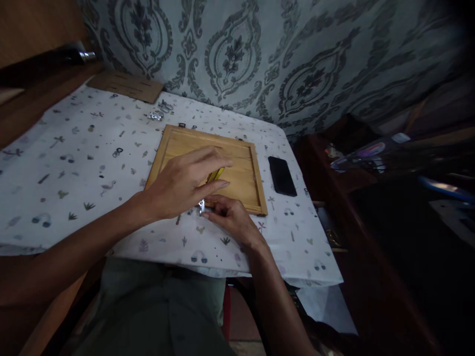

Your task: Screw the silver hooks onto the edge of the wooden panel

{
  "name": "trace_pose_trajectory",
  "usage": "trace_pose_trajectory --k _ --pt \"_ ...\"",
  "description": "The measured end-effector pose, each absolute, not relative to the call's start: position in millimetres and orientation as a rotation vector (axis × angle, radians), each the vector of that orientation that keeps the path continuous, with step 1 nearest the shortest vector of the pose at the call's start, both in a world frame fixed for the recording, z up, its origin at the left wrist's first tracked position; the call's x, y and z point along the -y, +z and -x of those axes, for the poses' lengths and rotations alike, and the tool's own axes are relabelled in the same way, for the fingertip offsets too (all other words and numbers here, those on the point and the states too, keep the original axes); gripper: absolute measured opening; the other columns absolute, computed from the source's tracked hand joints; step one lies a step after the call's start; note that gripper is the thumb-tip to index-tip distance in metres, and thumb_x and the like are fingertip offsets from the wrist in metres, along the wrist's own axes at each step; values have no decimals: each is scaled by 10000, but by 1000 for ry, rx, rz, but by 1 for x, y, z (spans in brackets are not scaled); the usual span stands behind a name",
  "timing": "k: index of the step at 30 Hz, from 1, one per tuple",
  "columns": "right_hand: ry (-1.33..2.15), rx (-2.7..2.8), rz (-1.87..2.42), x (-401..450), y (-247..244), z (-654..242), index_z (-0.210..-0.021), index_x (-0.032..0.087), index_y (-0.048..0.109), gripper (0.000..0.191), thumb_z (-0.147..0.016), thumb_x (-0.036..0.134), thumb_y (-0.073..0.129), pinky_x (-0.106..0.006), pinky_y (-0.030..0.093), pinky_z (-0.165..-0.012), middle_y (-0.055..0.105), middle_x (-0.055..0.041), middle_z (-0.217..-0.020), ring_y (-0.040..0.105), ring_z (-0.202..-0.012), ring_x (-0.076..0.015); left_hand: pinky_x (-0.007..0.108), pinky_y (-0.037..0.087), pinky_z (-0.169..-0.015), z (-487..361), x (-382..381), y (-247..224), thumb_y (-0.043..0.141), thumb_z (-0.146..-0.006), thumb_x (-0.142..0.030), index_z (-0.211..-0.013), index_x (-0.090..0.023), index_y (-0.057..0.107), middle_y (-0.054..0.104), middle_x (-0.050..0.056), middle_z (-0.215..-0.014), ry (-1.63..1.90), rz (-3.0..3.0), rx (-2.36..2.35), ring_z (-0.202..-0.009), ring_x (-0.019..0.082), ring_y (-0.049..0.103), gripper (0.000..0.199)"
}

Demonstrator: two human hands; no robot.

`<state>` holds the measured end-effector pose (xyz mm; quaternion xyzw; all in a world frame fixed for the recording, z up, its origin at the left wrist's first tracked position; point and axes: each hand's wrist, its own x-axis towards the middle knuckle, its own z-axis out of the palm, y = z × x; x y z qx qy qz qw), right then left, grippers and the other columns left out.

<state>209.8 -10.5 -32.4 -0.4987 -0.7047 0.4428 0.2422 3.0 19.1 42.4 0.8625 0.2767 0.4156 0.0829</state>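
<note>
A shallow wooden tray with raised edges, like the back of a frame, lies on the table in front of me. Over its near left part my left hand is curled, thumb and fingers around a yellow object with dark stripes. Most of that object is hidden by the hand, so its kind cannot be made out. At the tray's near edge my right hand pinches a small shiny metal piece between thumb and fingers, just below the left thumb.
A black phone lies right of the tray. Small shiny metal pieces and a brown cardboard sheet sit toward the back left. The patterned white cloth covers the table, with a curtain behind it.
</note>
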Motion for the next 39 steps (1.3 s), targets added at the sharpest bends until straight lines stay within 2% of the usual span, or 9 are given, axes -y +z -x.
trace_pose_trajectory --k 4,10,14,19,23,26,34,39 --pt "1226 1904 1360 11 -33 -209 -1270 197 699 482 -836 400 752 -274 312 -563 514 50 -646 396 -577 -116 259 553 -724 -5 -20 43 611 -979 -220 -1073 -132 699 695 60 -985 1352 -2551 -818 -859 161 693 155" --pt "1249 1888 1345 10 -35 -209 -1256 177 704 494 -823 407 757 -270 331 -581 521 53 -658 436 -592 -119 281 577 -818 -4 -19 46 618 -961 -210 -1186 -165 673 746 64 -1099 1286 -2465 -888 -920 180 722 237" --pt "1254 1891 1354 10 -34 -209 -1255 188 703 488 -827 415 759 -273 344 -597 538 51 -676 457 -606 -124 272 573 -765 -4 -18 46 640 -944 -220 -1175 -160 670 752 52 -1069 1242 -2406 -934 -785 154 712 240" --pt "1258 1885 1348 10 -32 -208 -1231 183 714 461 -826 397 767 -281 348 -613 546 46 -695 460 -615 -121 269 564 -762 -4 -19 46 651 -946 -225 -1076 -140 688 724 56 -1014 1287 -2456 -903 -893 176 706 159" --pt "1268 1870 1350 11 -32 -208 -1247 180 705 472 -825 381 766 -273 336 -595 541 52 -680 443 -597 -114 297 573 -858 -4 -19 48 619 -943 -148 -1099 -144 691 747 65 -1084 1275 -2472 -858 -942 180 712 172" --pt "1263 1874 1356 10 -32 -208 -1250 183 705 477 -824 390 766 -270 330 -587 530 53 -671 435 -596 -113 304 581 -869 -3 -18 50 598 -943 -141 -1138 -153 686 755 62 -1109 1256 -2462 -863 -935 178 719 214" --pt "1239 1902 1336 9 -36 -209 -1235 180 706 472 -827 412 757 -275 334 -587 533 49 -676 431 -594 -117 246 590 -711 1 -14 53 629 -956 -229 -1139 -163 677 750 60 -1083 1284 -2420 -941 -790 143 703 200" --pt "1250 1895 1341 9 -35 -209 -1248 178 703 486 -833 427 752 -271 321 -573 516 57 -661 420 -584 -113 233 584 -708 1 -12 52 625 -966 -253 -1133 -151 680 754 60 -1067 1280 -2429 -951 -805 141 702 204"
